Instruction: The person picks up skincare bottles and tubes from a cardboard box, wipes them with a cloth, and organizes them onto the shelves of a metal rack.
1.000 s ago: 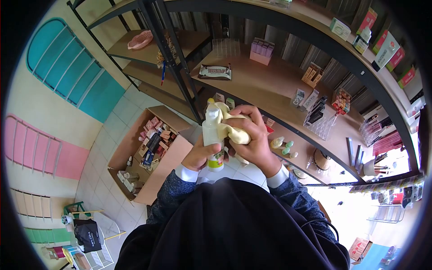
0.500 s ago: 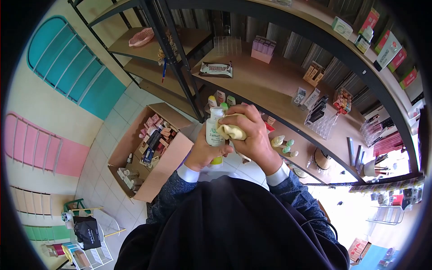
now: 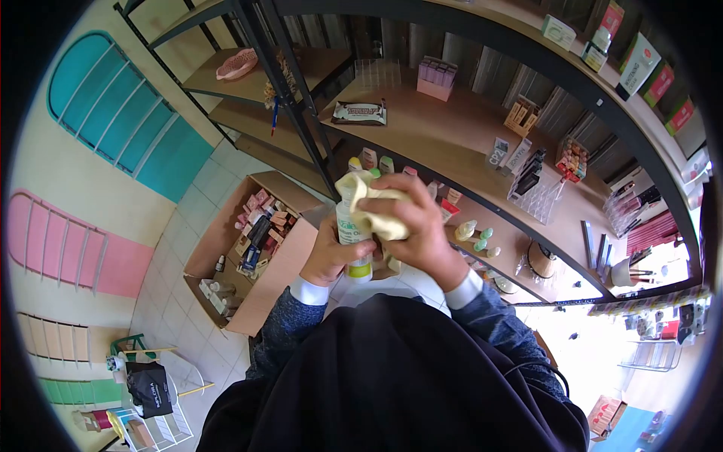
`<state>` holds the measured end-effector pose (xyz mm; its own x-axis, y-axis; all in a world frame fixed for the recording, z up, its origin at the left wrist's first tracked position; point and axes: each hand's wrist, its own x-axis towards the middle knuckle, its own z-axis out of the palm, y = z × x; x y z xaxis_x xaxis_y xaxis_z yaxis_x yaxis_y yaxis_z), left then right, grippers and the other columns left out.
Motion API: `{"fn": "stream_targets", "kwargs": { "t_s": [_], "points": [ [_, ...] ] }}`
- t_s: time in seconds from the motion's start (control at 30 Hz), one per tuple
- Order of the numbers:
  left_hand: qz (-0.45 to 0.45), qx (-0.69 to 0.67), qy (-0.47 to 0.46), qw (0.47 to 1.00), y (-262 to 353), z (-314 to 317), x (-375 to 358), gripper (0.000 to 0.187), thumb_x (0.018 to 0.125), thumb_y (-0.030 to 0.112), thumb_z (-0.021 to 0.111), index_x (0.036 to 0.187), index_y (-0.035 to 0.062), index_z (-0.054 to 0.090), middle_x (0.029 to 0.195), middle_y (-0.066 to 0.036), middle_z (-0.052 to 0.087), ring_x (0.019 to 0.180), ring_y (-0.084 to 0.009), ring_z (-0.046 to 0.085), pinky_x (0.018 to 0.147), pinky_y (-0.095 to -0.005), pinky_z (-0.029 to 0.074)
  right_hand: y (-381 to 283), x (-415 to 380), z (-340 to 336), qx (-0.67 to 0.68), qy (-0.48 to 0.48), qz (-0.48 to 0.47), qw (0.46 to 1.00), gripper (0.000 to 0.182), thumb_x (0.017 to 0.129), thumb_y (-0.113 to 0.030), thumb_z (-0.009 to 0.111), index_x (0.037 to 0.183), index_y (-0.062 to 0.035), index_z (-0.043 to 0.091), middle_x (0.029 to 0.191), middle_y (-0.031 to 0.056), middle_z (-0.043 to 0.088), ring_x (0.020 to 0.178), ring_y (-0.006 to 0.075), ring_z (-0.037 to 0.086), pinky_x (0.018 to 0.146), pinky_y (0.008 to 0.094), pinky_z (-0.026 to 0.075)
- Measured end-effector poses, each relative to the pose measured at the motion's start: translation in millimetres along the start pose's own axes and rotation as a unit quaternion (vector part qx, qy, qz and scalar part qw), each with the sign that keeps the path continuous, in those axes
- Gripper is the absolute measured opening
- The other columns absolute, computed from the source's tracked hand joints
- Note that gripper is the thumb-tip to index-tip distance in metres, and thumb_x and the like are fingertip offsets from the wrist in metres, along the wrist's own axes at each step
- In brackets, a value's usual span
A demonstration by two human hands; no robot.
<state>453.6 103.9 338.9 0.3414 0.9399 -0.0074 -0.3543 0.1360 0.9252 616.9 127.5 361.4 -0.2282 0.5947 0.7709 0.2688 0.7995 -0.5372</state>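
Fingers of the right hand (image 3: 410,218) curl tight around a yellow cloth (image 3: 369,207), pressing it over the top of a white bottle (image 3: 351,237) at the frame's centre. The left hand (image 3: 331,256) wraps the bottle's lower body, holding it upright. Wiping well likely calls for a steady lower grip while the cloth turns around the cap. Behind, a wooden shelf (image 3: 452,143) carries small goods.
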Motion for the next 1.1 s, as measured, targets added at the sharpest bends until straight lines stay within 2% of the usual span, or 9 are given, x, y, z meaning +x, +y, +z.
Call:
{"fn": "stream_targets", "kwargs": {
  "t_s": [0.1,0.23,0.33,0.5,0.63,0.7,0.77,0.83,1.1],
  "points": [
    [-0.013,0.0,0.003,1.0,-7,-10,-2,0.032,0.065,0.01,0.065,0.094,0.0013,0.054,0.077,-0.007,0.058,0.065,-0.0168,0.06,0.061,-0.0282,0.049,12,-9,11,-0.035,0.009,-0.035,0.999,0.041,0.054,0.004,0.064,0.092,-0.0105,0.063,0.101,0.009,0.054,0.094,0.0292,0.053,0.081,0.0374,0.044],
    [0.022,-0.002,0.032,0.999,-9,-13,-13,0.032,0.069,0.012,0.066,0.096,0.0016,0.053,0.076,-0.006,0.058,0.065,-0.0149,0.059,0.06,-0.0274,0.048,23,-14,10,-0.047,0.023,0.181,0.982,0.039,0.056,0.004,0.062,0.093,-0.0065,0.06,0.104,0.0115,0.056,0.096,0.0312,0.054,0.083,0.0379,0.045],
    [0.056,-0.051,0.076,0.994,-22,-14,-17,0.035,0.079,0.025,0.062,0.104,0.0025,0.051,0.084,-0.005,0.058,0.07,-0.0131,0.059,0.061,-0.0257,0.048,-8,-14,17,0.051,-0.051,0.068,0.995,0.047,0.058,0.0,0.06,0.104,-0.0087,0.058,0.112,0.0132,0.054,0.104,0.0331,0.051,0.088,0.0356,0.043],
    [0.094,-0.171,0.173,0.965,-23,-26,-32,0.047,0.087,0.041,0.048,0.114,0.0028,0.044,0.087,-0.005,0.057,0.074,-0.0138,0.059,0.066,-0.0268,0.05,-28,-80,57,0.063,-0.09,0.163,0.98,0.042,0.059,-0.001,0.06,0.102,-0.0026,0.055,0.106,0.0158,0.056,0.096,0.034,0.054,0.083,0.0372,0.045],
    [0.061,-0.211,0.267,0.939,-39,-59,-47,0.051,0.085,0.046,0.049,0.117,0.0054,0.042,0.107,-0.005,0.05,0.103,-0.0146,0.047,0.083,-0.0314,0.043,-32,-140,77,0.081,-0.117,0.253,0.957,0.041,0.062,-0.001,0.059,0.103,-0.0017,0.055,0.1,0.0137,0.058,0.088,0.0286,0.058,0.078,0.0342,0.047],
    [0.107,-0.168,0.292,0.935,-34,-52,-62,0.047,0.086,0.041,0.05,0.115,0.0042,0.043,0.107,-0.007,0.05,0.104,-0.017,0.046,0.088,-0.0317,0.038,-36,-156,84,0.151,-0.064,0.405,0.9,0.04,0.07,-0.002,0.059,0.109,-0.0007,0.051,0.093,0.0088,0.059,0.083,0.0193,0.059,0.072,0.0307,0.049],
    [0.102,-0.15,0.301,0.936,-42,-41,-76,0.047,0.086,0.04,0.051,0.116,0.0042,0.043,0.107,-0.007,0.05,0.101,-0.0168,0.048,0.086,-0.032,0.039,-54,-147,88,0.436,0.1,0.546,0.708,0.04,0.076,-0.008,0.061,0.113,-0.0004,0.047,0.09,0.0087,0.058,0.078,0.0182,0.059,0.068,0.0292,0.05],
    [0.134,0.014,0.317,0.939,-73,-33,-85,0.05,0.085,0.026,0.057,0.123,0.0034,0.034,0.108,-0.007,0.047,0.098,-0.016,0.048,0.082,-0.0309,0.042,-82,-132,86,0.481,0.07,0.602,0.633,0.042,0.081,-0.017,0.062,0.115,-0.0003,0.044,0.09,0.0094,0.058,0.074,0.0161,0.058,0.063,0.0284,0.05],
    [0.27,0.184,0.231,0.916,-94,1,-93,0.063,0.081,0.012,0.061,0.127,0.0013,0.02,0.105,-0.01,0.046,0.091,-0.0159,0.051,0.079,-0.0289,0.044,-80,-172,63,0.303,0.065,0.541,0.781,0.044,0.075,-0.029,0.069,0.099,0.0051,0.054,0.084,0.0096,0.061,0.07,0.0146,0.058,0.062,0.0282,0.049]
  ]
}}
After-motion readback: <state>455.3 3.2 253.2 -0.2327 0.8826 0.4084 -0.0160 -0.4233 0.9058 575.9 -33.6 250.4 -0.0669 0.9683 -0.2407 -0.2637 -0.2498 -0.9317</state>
